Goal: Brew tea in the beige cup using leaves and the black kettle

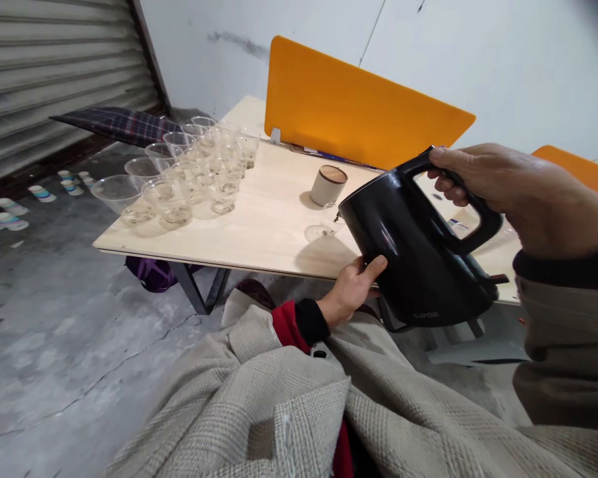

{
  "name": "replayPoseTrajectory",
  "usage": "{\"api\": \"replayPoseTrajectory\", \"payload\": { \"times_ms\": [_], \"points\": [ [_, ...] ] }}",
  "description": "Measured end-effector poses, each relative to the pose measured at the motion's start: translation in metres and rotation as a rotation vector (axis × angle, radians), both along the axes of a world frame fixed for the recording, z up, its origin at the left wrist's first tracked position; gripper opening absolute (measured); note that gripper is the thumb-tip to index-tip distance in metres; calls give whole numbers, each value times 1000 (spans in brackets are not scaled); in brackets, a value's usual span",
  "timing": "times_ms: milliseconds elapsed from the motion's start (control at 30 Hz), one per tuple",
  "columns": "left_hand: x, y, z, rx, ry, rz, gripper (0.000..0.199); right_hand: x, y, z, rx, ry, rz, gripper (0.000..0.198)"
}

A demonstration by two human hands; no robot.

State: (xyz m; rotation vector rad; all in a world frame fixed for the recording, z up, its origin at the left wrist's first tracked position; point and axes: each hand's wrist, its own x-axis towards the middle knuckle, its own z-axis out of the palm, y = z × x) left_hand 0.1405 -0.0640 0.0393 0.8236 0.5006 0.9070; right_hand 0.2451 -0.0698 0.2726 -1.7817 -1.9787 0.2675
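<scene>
A black electric kettle hangs in the air over the table's front edge, tilted with its spout end down to the left. My right hand is wrapped around its handle. Against the kettle's lower left side rests my left hand, thumb on the front; its other fingers are mostly hidden. Just beside the kettle's rim, a clear plastic cup with dark bits at its bottom sits on the table, partly covered by the kettle. Whether water is flowing cannot be made out. Behind that cup stands a beige canister with a brownish top.
Several clear cups stand grouped on the left of the wooden table. An orange divider rises at the back. A plaid item lies beyond the cups. Paper cups are on the floor at left, and a purple bag under the table.
</scene>
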Motion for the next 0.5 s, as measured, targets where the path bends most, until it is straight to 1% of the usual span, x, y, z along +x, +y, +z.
{"api": "replayPoseTrajectory", "payload": {
  "times_ms": [167,233,367,500],
  "points": [
    [0,0,0,10,-10,-10,60,-7,2,3,16,12,-38,35],
    [0,0,-1,9,-16,-13,60,-13,1,5,1,14,-47,33],
    [0,0,-1,-1,-31,-20,63,-18,-1,6,-18,5,-85,35],
    [0,0,-2,7,-44,-27,64,-17,-3,4,20,14,-41,36]
  ]
}}
